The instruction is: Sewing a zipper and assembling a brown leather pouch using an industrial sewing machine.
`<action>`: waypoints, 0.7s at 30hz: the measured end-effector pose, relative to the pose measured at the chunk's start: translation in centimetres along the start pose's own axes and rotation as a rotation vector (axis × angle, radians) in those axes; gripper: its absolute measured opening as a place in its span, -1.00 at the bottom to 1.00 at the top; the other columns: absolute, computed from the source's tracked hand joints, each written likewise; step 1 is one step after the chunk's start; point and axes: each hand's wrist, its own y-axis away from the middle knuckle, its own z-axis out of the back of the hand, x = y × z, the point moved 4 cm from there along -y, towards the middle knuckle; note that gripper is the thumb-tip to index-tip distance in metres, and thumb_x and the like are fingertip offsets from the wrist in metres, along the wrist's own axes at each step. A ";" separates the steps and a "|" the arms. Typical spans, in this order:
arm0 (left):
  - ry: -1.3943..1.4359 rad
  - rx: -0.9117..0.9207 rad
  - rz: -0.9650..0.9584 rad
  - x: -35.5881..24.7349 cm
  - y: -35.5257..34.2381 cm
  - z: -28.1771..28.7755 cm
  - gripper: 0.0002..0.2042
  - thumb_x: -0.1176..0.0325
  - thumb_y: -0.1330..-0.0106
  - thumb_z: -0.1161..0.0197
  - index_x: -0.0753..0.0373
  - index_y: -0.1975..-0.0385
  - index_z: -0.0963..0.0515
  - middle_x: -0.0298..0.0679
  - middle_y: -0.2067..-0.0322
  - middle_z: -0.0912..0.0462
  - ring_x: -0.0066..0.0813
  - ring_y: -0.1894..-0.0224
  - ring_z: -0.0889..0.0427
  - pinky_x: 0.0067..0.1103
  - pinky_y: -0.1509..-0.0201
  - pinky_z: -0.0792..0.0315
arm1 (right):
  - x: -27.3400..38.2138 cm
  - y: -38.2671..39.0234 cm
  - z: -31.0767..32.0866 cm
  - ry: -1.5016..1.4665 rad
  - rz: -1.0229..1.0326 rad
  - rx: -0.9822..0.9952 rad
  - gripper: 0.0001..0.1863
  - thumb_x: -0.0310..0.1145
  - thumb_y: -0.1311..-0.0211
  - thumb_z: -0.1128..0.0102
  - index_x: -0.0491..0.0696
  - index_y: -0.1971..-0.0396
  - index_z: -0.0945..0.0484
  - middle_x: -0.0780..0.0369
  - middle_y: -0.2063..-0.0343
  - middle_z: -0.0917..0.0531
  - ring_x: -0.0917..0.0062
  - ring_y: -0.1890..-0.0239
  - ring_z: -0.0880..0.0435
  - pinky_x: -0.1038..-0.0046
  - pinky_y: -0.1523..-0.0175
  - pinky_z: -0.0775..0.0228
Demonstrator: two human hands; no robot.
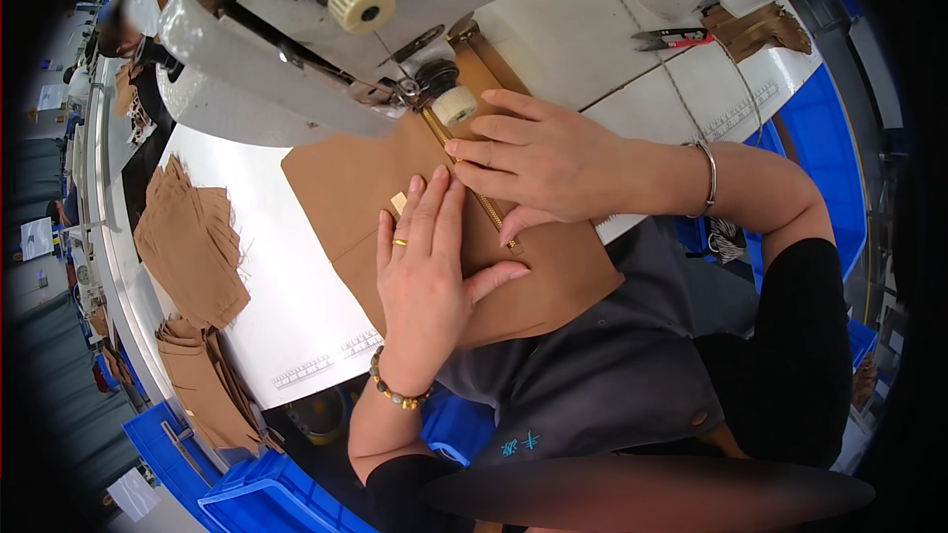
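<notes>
A brown fabric panel [346,183] lies on the white sewing table, its far part under the sewing machine [227,79]. A zipper with brass-coloured teeth [491,209] runs along the panel toward the needle area, where the machine head partly hides it. My left hand [425,276] rests flat on the panel left of the zipper, fingers stretched out and thumb spread. Across the zipper, my right hand [563,163] presses on the cloth with fingers extended and thumb apart. Near my left fingertips sits a small pale tab [399,202].
Stacked brown fabric pieces [193,242] lie at the left, with another folded pile [207,385] nearer me. Red-handled thread snips [676,39] and brown scraps [760,32] are at the far right. Blue bins [281,489] stand below the table edge. A cord [662,59] crosses the tabletop.
</notes>
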 end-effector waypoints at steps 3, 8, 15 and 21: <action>-0.057 0.003 -0.023 -0.4 -0.1 0.0 -0.03 -0.32 0.10 -0.43 0.31 -0.26 -0.50 -0.10 -0.31 -0.51 -0.07 -0.38 -0.46 -0.02 -0.36 -0.34 | -0.1 0.1 0.2 -0.010 0.017 -0.042 -0.21 0.16 0.00 -0.41 -0.11 -0.14 -0.55 0.17 -0.21 -0.57 0.30 -0.24 -0.50 0.02 -0.47 -0.18; -0.084 -0.006 -0.035 -0.4 -0.4 0.2 -0.04 -0.34 0.11 -0.41 0.29 -0.24 -0.53 -0.10 -0.30 -0.53 -0.07 -0.37 -0.48 -0.09 -0.37 -0.36 | 0.1 0.7 0.6 -0.076 0.018 0.016 -0.27 0.19 -0.02 -0.36 -0.09 -0.04 -0.61 0.19 -0.16 -0.59 0.33 -0.20 -0.53 0.02 -0.43 -0.23; -0.110 -0.025 -0.054 -0.5 -0.5 0.4 -0.08 -0.36 0.06 -0.37 0.30 -0.20 -0.56 -0.12 -0.25 -0.58 -0.12 -0.31 -0.53 -0.11 -0.32 -0.39 | 0.9 0.5 1.5 0.020 0.014 -0.055 -0.33 0.19 0.04 -0.41 -0.11 0.14 -0.67 0.25 0.03 -0.64 0.41 -0.05 -0.55 0.20 -0.33 -0.28; -0.113 -0.040 -0.082 -0.2 -0.8 0.5 -0.10 -0.37 0.03 -0.33 0.31 -0.17 -0.58 -0.13 -0.22 -0.60 -0.14 -0.26 -0.58 -0.09 -0.30 -0.38 | 1.0 0.5 1.2 -0.017 -0.028 0.066 -0.25 0.17 0.10 -0.39 -0.09 -0.02 -0.62 0.21 -0.16 -0.57 0.33 -0.18 -0.52 0.08 -0.41 -0.26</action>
